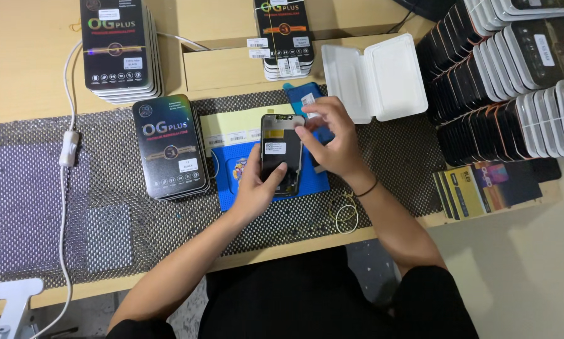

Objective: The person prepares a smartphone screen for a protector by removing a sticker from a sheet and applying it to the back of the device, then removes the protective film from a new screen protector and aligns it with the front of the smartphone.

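A black phone screen panel [280, 150] with a small white sticker is held upright above a blue mat [228, 188]. My left hand [257, 188] grips its lower edge from below, thumb on the face. My right hand [332, 135] pinches the panel's upper right edge with the fingertips. A dark band sits on that wrist.
A stack of black boxes [169, 147] lies left of the mat, with two more stacks [118, 47] [285, 37] farther back. An open white plastic case [376, 78] sits behind. Rows of boxed screens [508, 81] fill the right. A white cable [65, 157] runs down the left.
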